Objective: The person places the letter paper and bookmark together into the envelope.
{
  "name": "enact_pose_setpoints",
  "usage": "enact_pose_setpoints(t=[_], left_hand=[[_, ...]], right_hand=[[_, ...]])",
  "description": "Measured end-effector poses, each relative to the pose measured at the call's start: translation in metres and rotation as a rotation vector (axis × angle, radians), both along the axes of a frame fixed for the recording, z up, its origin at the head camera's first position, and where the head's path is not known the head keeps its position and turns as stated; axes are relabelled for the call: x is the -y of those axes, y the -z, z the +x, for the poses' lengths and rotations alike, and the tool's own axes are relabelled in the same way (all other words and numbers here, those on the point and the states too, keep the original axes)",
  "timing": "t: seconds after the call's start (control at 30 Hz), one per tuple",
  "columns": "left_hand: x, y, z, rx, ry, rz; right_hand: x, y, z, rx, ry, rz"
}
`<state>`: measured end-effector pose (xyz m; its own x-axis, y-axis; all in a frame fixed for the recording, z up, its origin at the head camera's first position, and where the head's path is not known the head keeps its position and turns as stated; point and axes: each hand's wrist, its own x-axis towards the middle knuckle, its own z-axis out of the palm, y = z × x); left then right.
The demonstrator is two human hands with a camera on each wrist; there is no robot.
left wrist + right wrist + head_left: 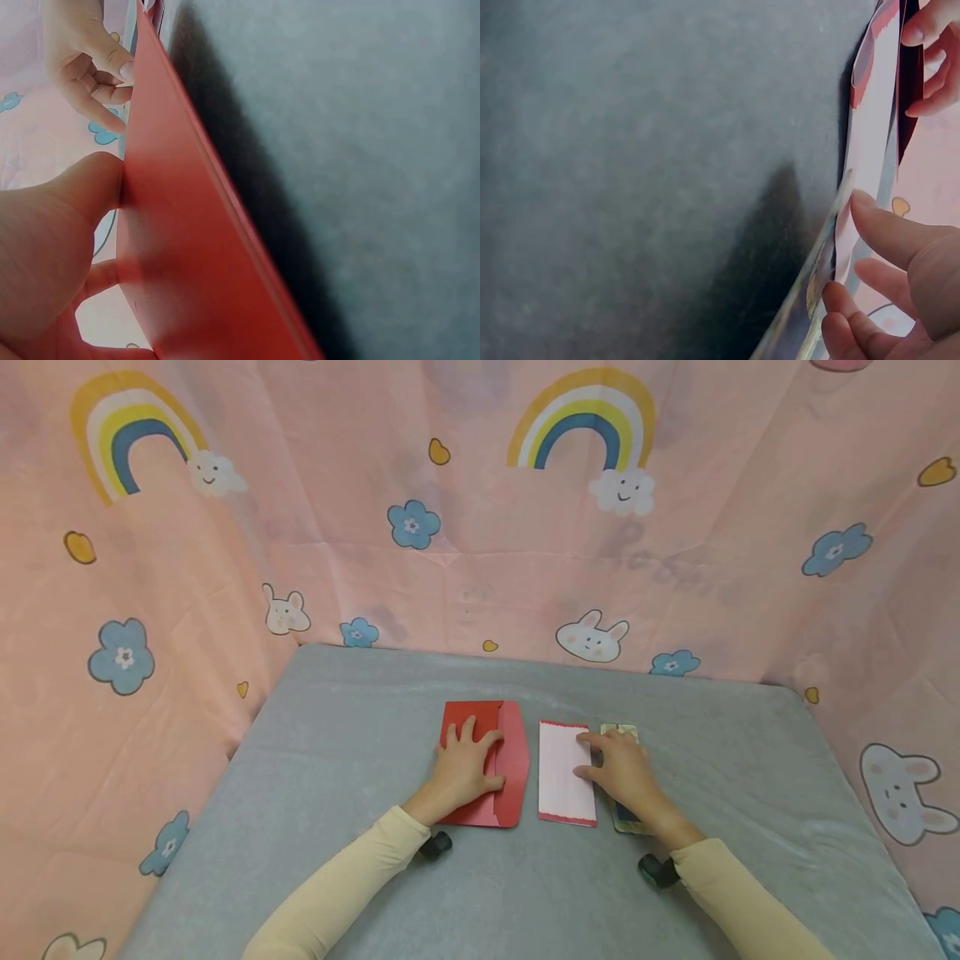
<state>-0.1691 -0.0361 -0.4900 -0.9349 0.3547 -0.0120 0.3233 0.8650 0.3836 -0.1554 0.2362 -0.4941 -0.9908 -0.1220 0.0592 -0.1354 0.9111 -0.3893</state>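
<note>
In the head view a red envelope (pixel 513 768) lies on the grey cloth, its flap unfolded toward the right. My left hand (pixel 459 772) rests on it with fingers spread, thumb and fingertips on the paper. To its right is a white paper piece (pixel 561 777) with wavy red borders at top and bottom. My right hand (pixel 628 770) reaches over from the right, its thumb and index fingertip apart at the white piece's right edge. Under that hand lies a narrow patterned card (pixel 628 821), mostly covered. The left wrist view shows the envelope (pixel 180 225) edge-on beside the left thumb.
A grey cloth (pixel 360 735) covers the table. Behind and on both sides hangs a pink curtain (pixel 480 552) with rainbows, rabbits and flowers. Black wrist cameras (pixel 658 871) sit at both wrists, below cream sleeves (pixel 348 889).
</note>
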Motion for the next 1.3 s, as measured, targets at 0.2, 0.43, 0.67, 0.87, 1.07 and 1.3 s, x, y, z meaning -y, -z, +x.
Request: enact_pose_setpoints(t=[0.2,0.43,0.67,0.87,1.07,1.3], left_hand=[[0.0001,0.0008,-0.0003,0.0,-0.003,-0.003],[-0.0001,0.0019,-0.0014,0.004,-0.009,-0.003],[0.0002,0.0021,-0.0012,0.008,-0.007,-0.004],[0.0005,0.0016,-0.001,0.004,-0.003,0.004],[0.0006,0.0021,-0.0013,-0.003,-0.001,0.004],[0.0007,0.0029,-0.0014,-0.004,0.001,0.005]], right_hand=[[0.0027,-0.001,-0.0018,0.023,0.002,0.007],[0.0048,-0.0035,-0.0034,0.045,0.005,0.0],[0.0061,-0.0046,-0.0039,0.079,-0.013,-0.074],[0.0062,-0.0037,-0.004,0.098,-0.035,-0.136],[0.0043,-0.0013,-0.0034,0.096,-0.053,-0.176],[0.0033,-0.002,-0.0014,0.069,-0.056,-0.197]])
